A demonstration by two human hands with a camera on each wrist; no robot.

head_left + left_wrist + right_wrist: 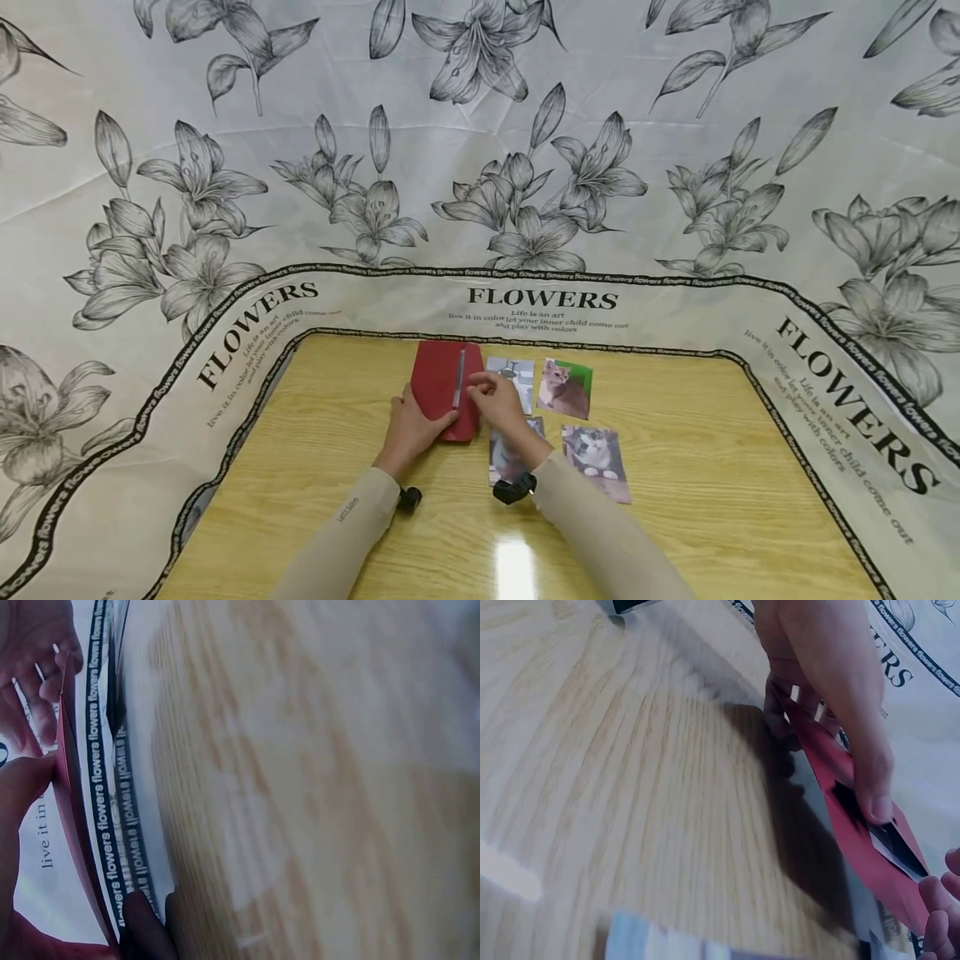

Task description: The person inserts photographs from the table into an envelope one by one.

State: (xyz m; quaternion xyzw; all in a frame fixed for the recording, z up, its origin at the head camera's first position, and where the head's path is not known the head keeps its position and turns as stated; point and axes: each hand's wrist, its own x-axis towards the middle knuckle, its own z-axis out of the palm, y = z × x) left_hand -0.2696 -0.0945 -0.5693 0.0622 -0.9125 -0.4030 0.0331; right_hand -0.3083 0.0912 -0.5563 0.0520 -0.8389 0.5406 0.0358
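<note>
My left hand grips a red envelope tilted up off the table, its thumb on the front by the opening. In the right wrist view that thumb presses beside a dark slot with a pale edge showing in it; what this belongs to is unclear. My right hand hovers at the envelope's right side, fingers loosely bent close to the flap. In the left wrist view the right fingers are spread near the envelope's upper edge; whether a fingertip touches it is hard to tell.
Right of the envelope lie several cat pictures: one on green, a grey-and-white one, a pale one and one partly under the right arm. A wooden table carries them, bordered by flower-printed cloth.
</note>
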